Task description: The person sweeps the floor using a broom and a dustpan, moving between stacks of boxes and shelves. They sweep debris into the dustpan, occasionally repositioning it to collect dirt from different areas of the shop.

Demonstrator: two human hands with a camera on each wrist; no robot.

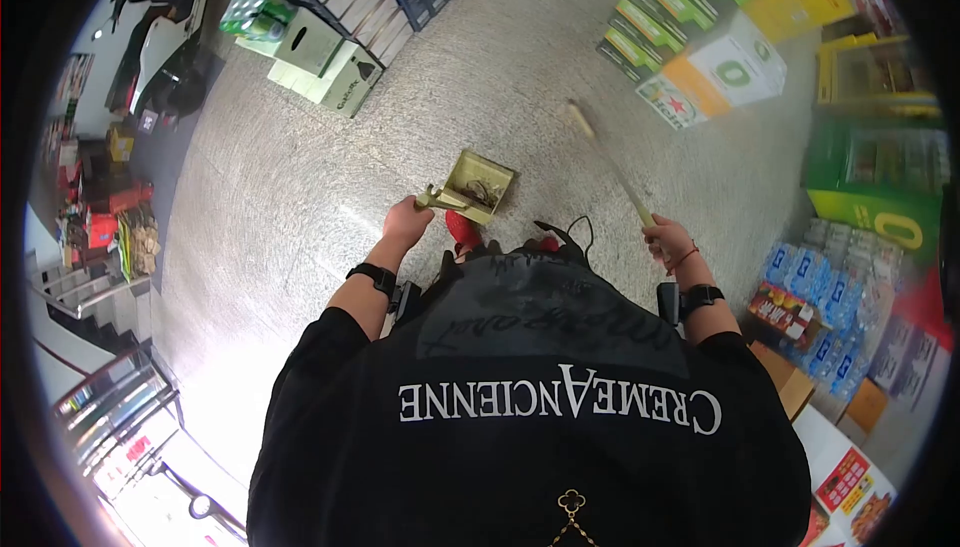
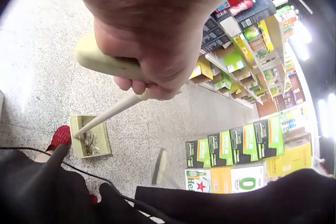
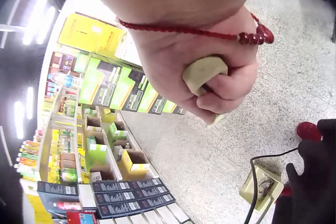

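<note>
While the person stands on the speckled floor [image 1: 300,197] of a shop, the left hand [image 1: 407,221] is wrapped tight round the pale handle of a long-handled dustpan [image 1: 478,185], all fingers curled about it; in the left wrist view the handle runs down from the fist to the dustpan's tray [image 2: 90,137], which sits low near the floor just beyond a red shoe [image 2: 59,137], with some dark debris lying in it; the right hand [image 1: 668,240] grips the top end of a broom [image 1: 607,161], fingers and thumb folded fully round the cream shaft, a red cord bracelet [image 3: 210,32] on that wrist; from this grip the shaft slants away forward and to the left, its head blurred over the floor, to the right of the dustpan and apart from it; beyond the broom hand stand stacked green and orange beer cartons [image 1: 700,57]; to the right of it lie packs of bottled water [image 1: 820,297]; well ahead of the dustpan hand, more boxes [image 1: 320,57] rest against the shelving.
</note>
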